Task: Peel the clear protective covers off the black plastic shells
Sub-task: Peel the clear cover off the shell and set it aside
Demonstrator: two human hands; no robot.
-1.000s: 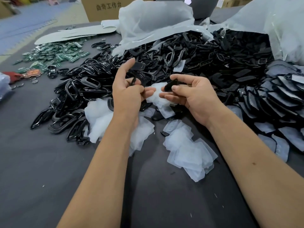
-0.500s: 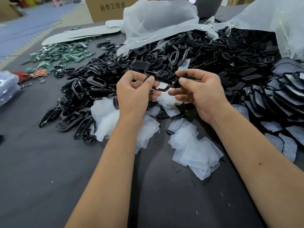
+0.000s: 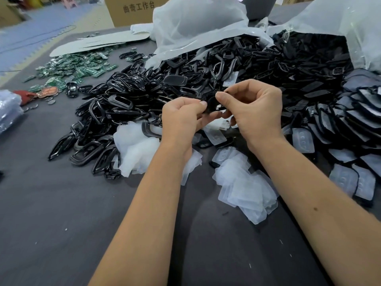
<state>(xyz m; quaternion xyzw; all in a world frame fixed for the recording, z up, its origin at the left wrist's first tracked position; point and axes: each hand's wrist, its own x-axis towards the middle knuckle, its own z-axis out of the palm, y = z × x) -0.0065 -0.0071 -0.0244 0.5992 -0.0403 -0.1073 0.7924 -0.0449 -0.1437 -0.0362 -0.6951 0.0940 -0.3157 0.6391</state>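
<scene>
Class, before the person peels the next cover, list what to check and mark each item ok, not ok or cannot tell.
1. Left hand grips the black shell: ok.
2. Right hand pinches the shell too: ok.
3. Cover edge lifted on that shell: cannot tell, fingers hide it.
4. Peeled covers piled near the forearms: ok.
5. Covered shells within view at right: ok.

Green circuit boards (image 3: 76,68) lie near a cardboard box (image 3: 132,11).
</scene>
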